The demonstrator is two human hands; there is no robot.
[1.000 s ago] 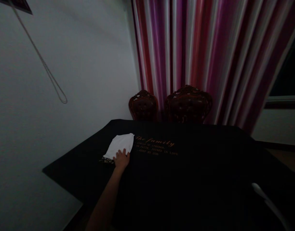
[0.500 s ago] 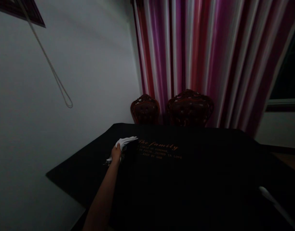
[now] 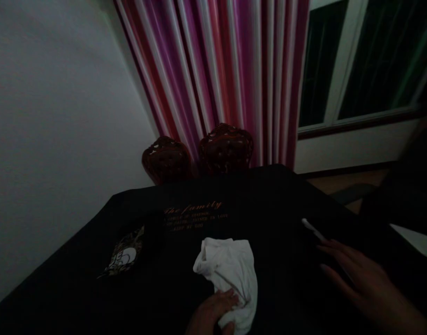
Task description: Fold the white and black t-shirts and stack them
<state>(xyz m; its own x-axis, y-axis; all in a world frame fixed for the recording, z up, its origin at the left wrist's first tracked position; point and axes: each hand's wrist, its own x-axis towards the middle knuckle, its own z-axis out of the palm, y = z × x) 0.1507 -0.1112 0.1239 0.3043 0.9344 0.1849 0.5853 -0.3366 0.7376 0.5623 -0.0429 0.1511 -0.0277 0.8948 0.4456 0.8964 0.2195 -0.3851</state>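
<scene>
A crumpled white cloth (image 3: 236,265) lies on the black-covered table, close in front of me. My left hand (image 3: 215,311) is on its near end, fingers closed over the fabric. At the right, my right hand (image 3: 363,279) is low over the table with its fingers stretched out and the thumb apart. A slim white stick-like thing (image 3: 313,228) with a rounded tip lies by those fingertips and partly under them; its kind is unclear in the dim light. To the left lies a dark patterned item (image 3: 126,253) with a round white mark.
The black table cover (image 3: 269,200) bears gold lettering (image 3: 196,214). Beyond its far edge stand two carved chairs (image 3: 166,160) before a striped curtain (image 3: 220,70). A white flat thing (image 3: 414,242) shows at the right edge, near a large dark shape.
My view has turned right. My left hand has brought the white cloth nearer and away from the patterned item, which is now uncovered. My right hand has come into view beside the slim white thing.
</scene>
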